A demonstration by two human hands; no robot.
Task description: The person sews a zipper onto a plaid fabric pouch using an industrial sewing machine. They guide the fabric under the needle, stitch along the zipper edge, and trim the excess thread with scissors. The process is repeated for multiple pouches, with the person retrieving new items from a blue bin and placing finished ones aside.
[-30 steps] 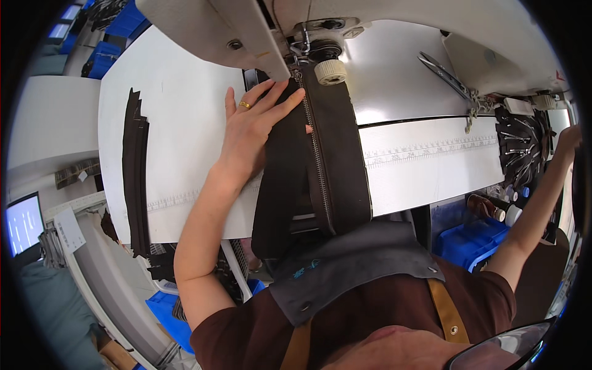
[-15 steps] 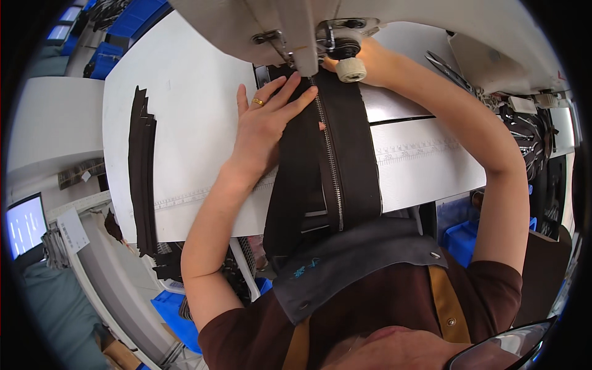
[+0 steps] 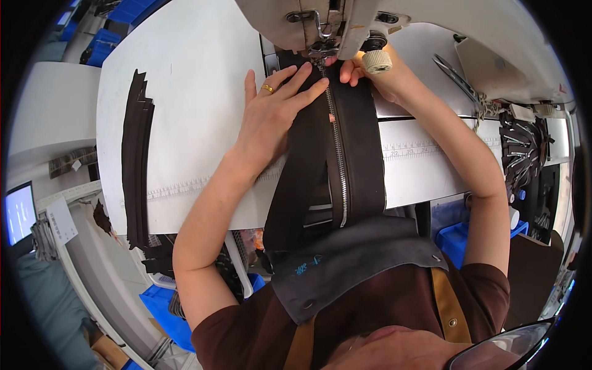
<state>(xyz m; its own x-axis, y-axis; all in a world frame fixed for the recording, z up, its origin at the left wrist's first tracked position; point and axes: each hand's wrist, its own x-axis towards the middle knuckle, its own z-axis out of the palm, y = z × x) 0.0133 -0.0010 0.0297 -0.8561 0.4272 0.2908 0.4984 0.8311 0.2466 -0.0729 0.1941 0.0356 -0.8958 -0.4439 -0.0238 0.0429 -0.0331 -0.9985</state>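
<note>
A dark fabric piece [image 3: 362,148] with a silver metal zipper [image 3: 340,160] down its middle runs from beneath the sewing machine's presser foot [image 3: 320,50] toward my lap. My left hand [image 3: 274,111], with a gold ring, lies open and spread over its left part, fingertips close to the zipper teeth near the foot. My right hand [image 3: 383,73] is at the fabric's right side by the foot, its visible fingers curled closed against the cloth. The machine's white knob [image 3: 377,61] covers part of that hand. A small orange-pink mark [image 3: 332,118] shows on the zipper.
Dark fabric strips [image 3: 137,160] lie stacked on the left of the white table [image 3: 191,111]. Scissors [image 3: 455,77] rest at the machine's right, near a bundle of zippers [image 3: 524,148]. A measuring scale [image 3: 410,150] crosses the table. Blue bins [image 3: 165,311] stand below.
The machine appears higher and further right in view, so more of my right hand shows. The fabric has shifted slightly up under the foot, and the mark on the zipper sits nearer it.
</note>
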